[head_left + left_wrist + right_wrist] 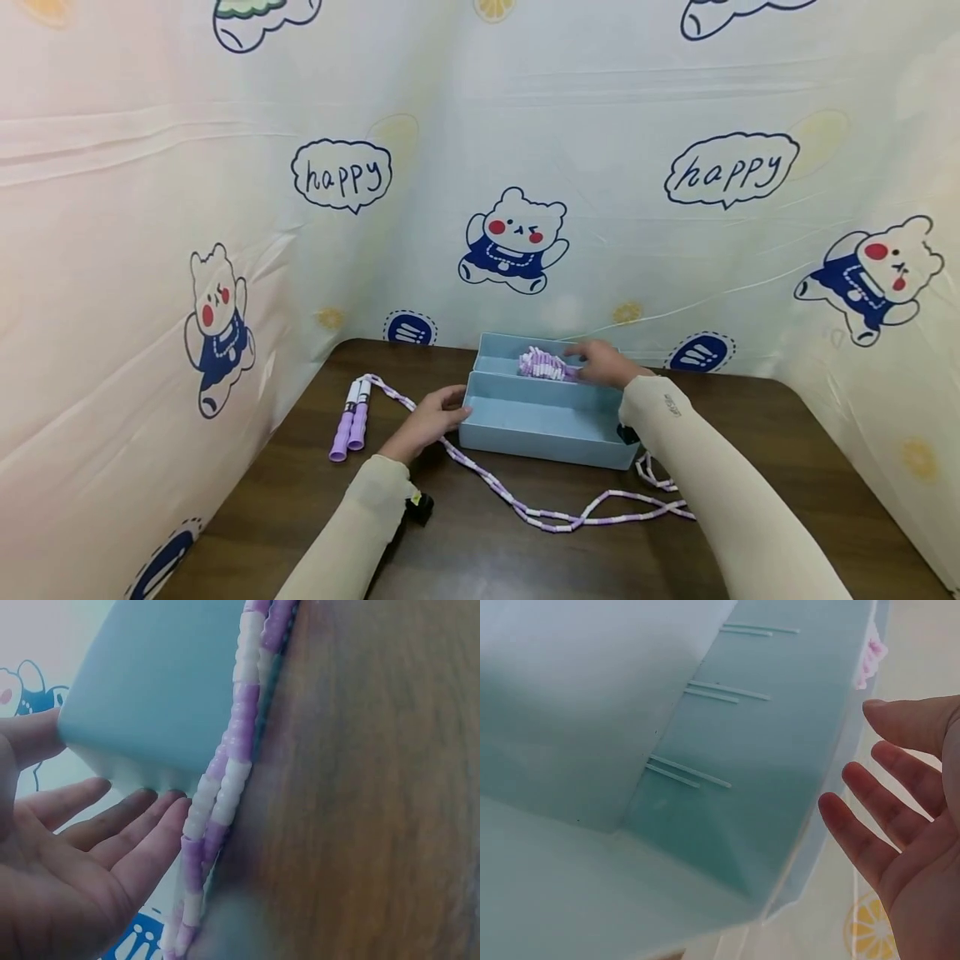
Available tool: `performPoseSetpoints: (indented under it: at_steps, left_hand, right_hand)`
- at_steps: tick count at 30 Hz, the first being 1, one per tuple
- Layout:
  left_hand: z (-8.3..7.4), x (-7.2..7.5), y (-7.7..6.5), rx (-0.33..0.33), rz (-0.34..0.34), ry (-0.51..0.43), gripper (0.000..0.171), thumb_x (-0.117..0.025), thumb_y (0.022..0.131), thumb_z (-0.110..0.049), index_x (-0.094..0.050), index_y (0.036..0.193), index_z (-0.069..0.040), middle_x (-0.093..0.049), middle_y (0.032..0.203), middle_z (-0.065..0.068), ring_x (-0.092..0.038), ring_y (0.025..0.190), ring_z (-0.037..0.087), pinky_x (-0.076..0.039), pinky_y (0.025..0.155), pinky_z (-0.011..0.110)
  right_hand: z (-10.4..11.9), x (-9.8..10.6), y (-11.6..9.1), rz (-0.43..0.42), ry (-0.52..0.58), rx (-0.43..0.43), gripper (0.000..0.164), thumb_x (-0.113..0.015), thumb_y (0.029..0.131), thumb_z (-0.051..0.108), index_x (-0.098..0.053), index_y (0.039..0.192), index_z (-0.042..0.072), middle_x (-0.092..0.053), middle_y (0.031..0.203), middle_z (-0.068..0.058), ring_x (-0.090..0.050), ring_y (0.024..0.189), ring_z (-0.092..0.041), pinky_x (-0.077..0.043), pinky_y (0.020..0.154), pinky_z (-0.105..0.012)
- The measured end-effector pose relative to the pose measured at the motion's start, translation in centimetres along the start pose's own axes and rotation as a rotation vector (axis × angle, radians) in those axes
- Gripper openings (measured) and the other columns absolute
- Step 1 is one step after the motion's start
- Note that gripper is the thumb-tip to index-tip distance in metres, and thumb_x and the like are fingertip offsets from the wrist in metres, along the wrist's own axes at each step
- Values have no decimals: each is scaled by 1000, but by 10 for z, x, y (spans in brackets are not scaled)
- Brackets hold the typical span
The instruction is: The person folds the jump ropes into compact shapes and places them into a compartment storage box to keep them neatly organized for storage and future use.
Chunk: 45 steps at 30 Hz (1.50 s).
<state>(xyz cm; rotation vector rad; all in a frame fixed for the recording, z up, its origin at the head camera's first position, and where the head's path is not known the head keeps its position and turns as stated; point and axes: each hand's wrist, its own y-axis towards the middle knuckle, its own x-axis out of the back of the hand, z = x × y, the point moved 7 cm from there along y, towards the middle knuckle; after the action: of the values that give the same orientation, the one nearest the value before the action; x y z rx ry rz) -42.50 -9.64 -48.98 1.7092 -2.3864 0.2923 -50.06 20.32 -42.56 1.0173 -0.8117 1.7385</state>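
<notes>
Fingers are showing uncurled (both hands): left hand is touching the blue box, right hand is hovering beside bundled rope.

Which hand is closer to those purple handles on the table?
Left: the left hand is just right of the purple handles, at the left end of the blue box; the right hand is farther right, beside the beaded bundle.
</notes>
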Motion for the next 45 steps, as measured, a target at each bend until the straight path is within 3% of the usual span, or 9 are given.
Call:
performPoseSetpoints:
  at_steps: [6,11,16,21,26,33,37,41,45]
  left_hand:
    - [-2,16,-12,-43,-60,198,48,-60,98,-21,-48,140,-1,-52,136,19,-54,120,31,-49,91,46]
    - [-16,38,-18,-59,-73,388,43,-58,98,-24,-52,137,-5,-58,130,12,-56,117,29,-46,94,48]
    - [-26,58,-19,-78,-65,534,43,-57,98,-25,-53,136,-5,-60,126,13,-57,115,28,-47,92,47]
    - [-31,77,-19,-97,-99,665,49,-59,96,-24,-47,138,-1,-61,124,18,-59,111,30,-48,90,47]
    - [-24,95,-26,-86,-153,715,53,-64,92,-16,-45,138,3,-62,120,22,-61,104,34,-48,86,47]
    - [-6,118,-35,-34,-198,755,56,-68,89,-19,-47,138,1,-58,126,23,-57,106,33,-47,88,49]
    - [-2,130,-40,-10,-220,776,58,-70,89,-20,-48,138,0,-57,127,23,-60,93,30,-48,84,49]
    - [0,139,-44,-5,-251,808,57,-71,87,-19,-50,136,1,-59,120,25,-62,86,31,-46,86,51]
    - [6,150,-46,16,-312,843,57,-72,84,-19,-52,132,5,-60,118,26,-57,100,36,-43,90,52]
  right_hand:
    - [13,-4,-3,2,-13,52,39,-65,91,12,-62,130,8,-59,130,-16,-55,117,-36,-45,94,-54]
    - [35,5,-7,23,-86,112,35,-62,94,11,-62,129,6,-60,127,-16,-56,115,-35,-45,94,-53]
    - [52,14,-28,-14,-142,270,33,-63,92,9,-64,124,1,-63,122,-17,-59,111,-35,-47,92,-51]
    - [54,18,-57,-107,-172,335,33,-65,91,8,-65,123,2,-66,117,-14,-63,102,-30,-50,86,-48]
    - [63,16,-83,-226,-230,405,30,-65,91,9,-65,120,4,-66,107,-10,-63,90,-23,-53,75,-43]
    - [70,0,-107,-291,-208,445,20,-67,89,9,-68,109,10,-61,94,3,-60,82,-12,-53,70,-34]
    - [73,-5,-118,-338,-182,460,11,-70,89,12,-65,99,15,-58,87,7,-55,75,-9,-51,66,-30]
    - [78,-12,-127,-341,-155,500,10,-71,89,17,-63,95,17,-56,84,10,-54,72,-11,-49,63,-29]
    - [81,-21,-135,-311,-131,559,8,-72,88,17,-65,89,20,-55,79,14,-53,67,-7,-48,60,-26]
